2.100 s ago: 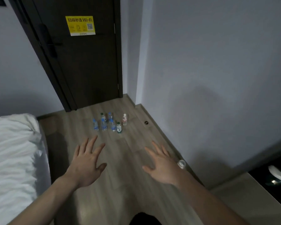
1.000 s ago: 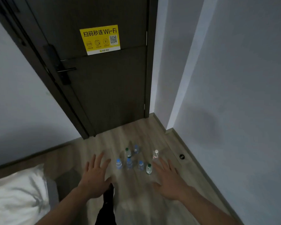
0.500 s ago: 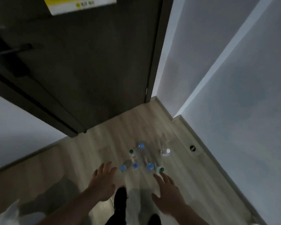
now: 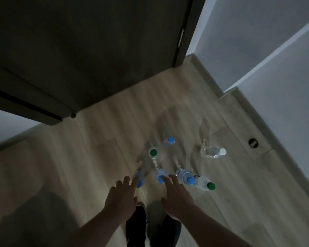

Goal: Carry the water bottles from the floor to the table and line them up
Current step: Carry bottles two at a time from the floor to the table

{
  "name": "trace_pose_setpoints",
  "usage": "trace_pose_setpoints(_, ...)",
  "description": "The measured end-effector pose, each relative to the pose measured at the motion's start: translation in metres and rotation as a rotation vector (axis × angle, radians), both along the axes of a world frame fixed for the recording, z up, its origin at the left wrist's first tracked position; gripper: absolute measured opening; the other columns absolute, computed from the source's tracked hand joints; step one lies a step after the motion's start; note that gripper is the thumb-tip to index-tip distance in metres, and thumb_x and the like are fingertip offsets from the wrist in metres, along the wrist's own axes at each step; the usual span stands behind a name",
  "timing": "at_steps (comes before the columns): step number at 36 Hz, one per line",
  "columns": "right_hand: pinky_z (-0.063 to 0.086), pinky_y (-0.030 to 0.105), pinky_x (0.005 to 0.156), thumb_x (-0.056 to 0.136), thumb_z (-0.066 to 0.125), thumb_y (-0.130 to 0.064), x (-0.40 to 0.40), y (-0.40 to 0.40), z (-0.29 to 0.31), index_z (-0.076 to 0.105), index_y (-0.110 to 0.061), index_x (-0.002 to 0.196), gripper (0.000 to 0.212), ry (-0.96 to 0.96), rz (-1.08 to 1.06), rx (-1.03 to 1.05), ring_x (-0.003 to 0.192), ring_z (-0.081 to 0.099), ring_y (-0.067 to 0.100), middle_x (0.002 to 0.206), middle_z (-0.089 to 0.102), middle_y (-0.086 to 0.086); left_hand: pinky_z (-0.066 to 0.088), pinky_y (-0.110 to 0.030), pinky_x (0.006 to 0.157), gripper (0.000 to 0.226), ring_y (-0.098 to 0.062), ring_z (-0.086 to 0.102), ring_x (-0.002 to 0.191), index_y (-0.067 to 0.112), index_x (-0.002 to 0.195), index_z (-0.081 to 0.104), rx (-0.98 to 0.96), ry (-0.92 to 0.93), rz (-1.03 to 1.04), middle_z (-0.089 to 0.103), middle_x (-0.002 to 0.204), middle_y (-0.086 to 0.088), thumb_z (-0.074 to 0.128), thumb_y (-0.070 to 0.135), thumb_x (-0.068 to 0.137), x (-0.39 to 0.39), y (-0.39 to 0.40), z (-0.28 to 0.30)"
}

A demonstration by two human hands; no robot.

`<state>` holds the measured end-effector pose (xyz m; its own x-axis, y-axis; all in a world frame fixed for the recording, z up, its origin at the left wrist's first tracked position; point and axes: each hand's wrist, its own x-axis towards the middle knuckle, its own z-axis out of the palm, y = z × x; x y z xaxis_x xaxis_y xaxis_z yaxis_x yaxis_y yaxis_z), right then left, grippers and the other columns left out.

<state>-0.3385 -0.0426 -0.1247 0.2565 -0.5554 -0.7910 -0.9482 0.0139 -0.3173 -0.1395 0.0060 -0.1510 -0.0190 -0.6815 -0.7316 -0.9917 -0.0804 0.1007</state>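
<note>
Several small clear water bottles stand upright on the wooden floor [image 4: 100, 157], seen from above. In the near row are a blue-capped bottle on the left [image 4: 139, 179], a blue-capped one in the middle [image 4: 160, 174], another blue-capped one [image 4: 185, 176] and a green-capped one [image 4: 205, 184]. Farther off stand a green-capped bottle [image 4: 153, 152], a blue-capped bottle [image 4: 169, 141] and a white-capped bottle [image 4: 214, 152]. My left hand [image 4: 121, 198] reaches with straight fingers over the left bottle. My right hand [image 4: 177, 195] stretches its fingers to the middle bottle's cap. Neither hand holds anything.
A dark door [image 4: 89, 50] stands just beyond the bottles, with grey walls [image 4: 275, 68] on the right and a skirting along the floor edge. A round black door stop [image 4: 253, 142] sits near the right wall. My dark shoes [image 4: 137, 223] are below my hands.
I have stepped closer and bent down, so the bottles look larger. Both hands have reached forward and now hover over the near row of bottles.
</note>
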Motion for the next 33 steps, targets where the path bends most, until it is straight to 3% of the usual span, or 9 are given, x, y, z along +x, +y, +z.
trace_pose_setpoints(8,0.052,0.038,0.089,0.090,0.059,-0.017,0.013,0.000,-0.088,0.043,-0.027,0.135,0.049,-0.040,-0.107,-0.033,0.107,0.059,0.026,0.134,0.035,0.001,0.040,-0.033,0.066,0.055,-0.021,0.064,0.093,0.030,0.146,0.032,-0.044,0.010,0.010,0.050,0.123,0.000,0.047,0.047,0.096,-0.012,-0.005,-0.084)
trace_pose_setpoints(11,0.054,0.040,0.086,0.090,0.057,-0.012,0.017,-0.006,-0.104,0.050,-0.020,0.122,0.034,-0.055,-0.166,-0.064,0.100,0.060,0.025,0.125,0.037,0.002,0.046,-0.034,0.068,0.062,-0.021,0.067,0.089,0.029,0.151,0.026,-0.048,0.023,0.027,0.051,0.122,0.002,0.048,0.049,0.097,-0.014,-0.011,-0.096)
trace_pose_setpoints(15,0.053,0.041,0.080,0.089,0.051,-0.004,0.015,-0.011,-0.105,0.052,-0.017,0.105,0.021,-0.053,-0.224,-0.068,0.092,0.059,0.025,0.115,0.043,0.002,0.049,-0.031,0.049,0.066,-0.023,0.067,0.059,0.019,0.130,0.061,-0.094,-0.021,-0.090,0.064,0.093,-0.004,0.083,0.045,0.074,-0.015,-0.028,-0.089)
trace_pose_setpoints(18,0.053,0.040,0.081,0.086,0.053,-0.001,0.006,-0.012,-0.086,0.055,-0.014,0.103,0.021,-0.071,-0.270,-0.047,0.092,0.061,0.026,0.113,0.043,0.003,0.053,-0.034,0.064,0.063,-0.023,0.071,0.079,0.023,0.146,0.045,-0.125,-0.035,-0.114,0.064,0.103,-0.001,0.064,0.046,0.091,-0.013,-0.031,-0.068)
trace_pose_setpoints(20,0.052,0.035,0.081,0.086,0.057,-0.002,-0.001,-0.014,-0.060,0.057,-0.014,0.103,0.021,-0.095,-0.283,-0.053,0.091,0.060,0.022,0.113,0.044,0.001,0.053,-0.034,0.074,0.060,-0.019,0.069,0.091,0.026,0.151,0.031,-0.147,-0.038,-0.107,0.061,0.112,0.002,0.050,0.048,0.099,-0.012,-0.030,-0.046)
trace_pose_setpoints(23,0.049,0.035,0.080,0.085,0.056,-0.006,-0.012,-0.011,-0.009,0.058,-0.016,0.096,0.015,-0.138,-0.305,-0.055,0.092,0.061,0.024,0.110,0.047,0.001,0.053,-0.034,0.074,0.057,-0.017,0.069,0.091,0.030,0.147,0.032,-0.148,-0.005,-0.052,0.058,0.112,0.004,0.051,0.050,0.097,-0.017,-0.034,0.008)
trace_pose_setpoints(27,0.048,0.039,0.077,0.085,0.053,-0.013,-0.027,-0.007,0.078,0.053,-0.022,0.098,0.016,-0.142,-0.339,-0.046,0.091,0.064,0.029,0.107,0.040,-0.003,0.051,-0.032,0.040,0.072,-0.015,0.065,0.050,0.020,0.120,0.068,-0.244,0.087,0.005,0.065,0.084,-0.001,0.093,0.043,0.056,-0.024,-0.039,0.112)
trace_pose_setpoints(30,0.045,0.029,0.075,0.087,0.055,-0.016,-0.038,-0.005,0.161,0.057,-0.023,0.103,0.018,-0.117,-0.381,-0.068,0.095,0.065,0.026,0.113,0.047,-0.002,0.055,-0.032,0.075,0.057,-0.014,0.068,0.091,0.029,0.144,0.040,-0.177,0.120,0.016,0.058,0.119,0.004,0.059,0.048,0.093,-0.026,-0.039,0.202)
trace_pose_setpoints(33,0.039,0.027,0.069,0.085,0.060,-0.019,-0.046,0.001,0.253,0.059,-0.022,0.102,0.018,-0.097,-0.441,-0.139,0.094,0.065,0.028,0.112,0.051,0.000,0.051,-0.031,0.078,0.044,-0.015,0.065,0.098,0.031,0.137,0.038,-0.212,0.204,0.026,0.055,0.121,0.007,0.050,0.046,0.098,-0.031,-0.038,0.288)
